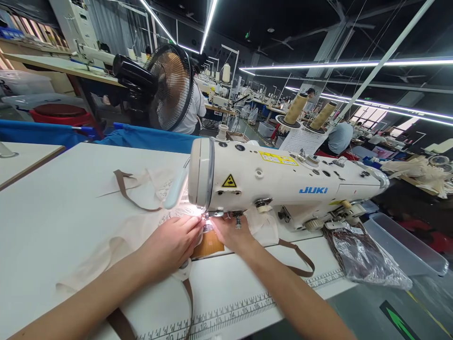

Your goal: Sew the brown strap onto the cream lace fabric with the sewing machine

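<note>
Left hand (173, 241) is lying palm down on the pale fabric (120, 236), fingers flat and close together, fingertips (198, 223) pressing the cloth just beside the needle area (208, 215). Not clamped on anything; pinning the cloth to the tabletop.

Right hand (230, 233) is reaching in from the other side, under the head of the white sewing machine (283, 184). Its fingers are partly hidden by the machine and washed out by the lamp glare, so I cannot tell whether they are pinching the cloth or only resting on it.

The two hands are nearly meeting, one on each side of the needle. A tan-brown piece (208, 243) is showing between them, just nearer the front edge of the tabletop (53, 203); what it is I cannot tell.

The fabric is spreading away from the left hand toward the left and the rear of the tabletop. A brown strap (123, 189) is running along it, looping off behind the needle; a second run of brown strap (300, 262) is trailing right of the right wrist, toward the printed ruler (230, 311) along the front edge.

The machine's long axis is lying across the tabletop, left to right, needle end at the left. Both hands are about equally near the needle.

Beyond the right edge: a clear plastic bag (368, 259) and a clear bin (403, 245).
</note>
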A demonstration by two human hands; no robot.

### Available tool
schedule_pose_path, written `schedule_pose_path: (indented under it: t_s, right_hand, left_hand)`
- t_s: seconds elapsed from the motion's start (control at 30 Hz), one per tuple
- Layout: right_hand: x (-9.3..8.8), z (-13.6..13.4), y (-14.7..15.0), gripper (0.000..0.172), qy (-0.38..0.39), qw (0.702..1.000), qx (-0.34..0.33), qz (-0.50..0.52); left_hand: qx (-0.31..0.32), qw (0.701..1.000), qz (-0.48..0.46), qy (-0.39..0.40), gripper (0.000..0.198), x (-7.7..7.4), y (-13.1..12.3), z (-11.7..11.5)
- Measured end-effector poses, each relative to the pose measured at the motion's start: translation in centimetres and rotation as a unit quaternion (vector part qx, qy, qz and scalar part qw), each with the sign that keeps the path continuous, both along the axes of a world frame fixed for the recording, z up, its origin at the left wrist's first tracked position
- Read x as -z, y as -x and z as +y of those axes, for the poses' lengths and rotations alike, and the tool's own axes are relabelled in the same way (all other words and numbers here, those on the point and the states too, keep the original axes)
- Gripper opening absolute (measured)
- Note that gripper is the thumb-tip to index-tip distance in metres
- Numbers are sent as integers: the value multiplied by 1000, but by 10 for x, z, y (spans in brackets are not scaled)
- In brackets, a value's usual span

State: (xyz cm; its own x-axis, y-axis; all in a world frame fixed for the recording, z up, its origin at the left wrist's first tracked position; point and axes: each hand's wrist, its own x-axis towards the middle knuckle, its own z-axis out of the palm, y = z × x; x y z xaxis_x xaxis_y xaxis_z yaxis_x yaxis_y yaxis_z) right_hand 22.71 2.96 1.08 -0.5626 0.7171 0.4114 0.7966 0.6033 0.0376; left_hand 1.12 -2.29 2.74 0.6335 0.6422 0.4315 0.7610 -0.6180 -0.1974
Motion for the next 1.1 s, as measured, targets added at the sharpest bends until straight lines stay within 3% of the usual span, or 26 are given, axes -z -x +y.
schedule_pose_path:
  t_s: [0.23,0.53,0.8,0.93,1.1]
  right_hand:
    - [-9,-3,0,30,1,1000,-12,9]
    - [-19,-7,4,30,-42,998,-51,0]
    - [-13,3,2,30,-47,996,-61,-46]
    - [-11,5,1,33,-60,994,-68,-67]
    - [-9,7,3,28,-80,993,-70,-58]
  left_hand:
    - [8,1000,-12,-17,36,-2,-1,-2]
    - [-23,999,-25,1,37,25,2,4]
    - [-3,999,21,-27,35,4,0,-2]
    - [1,997,64,-50,41,3,-1,-2]
    - [0,997,22,-73,45,2,-5,-1]
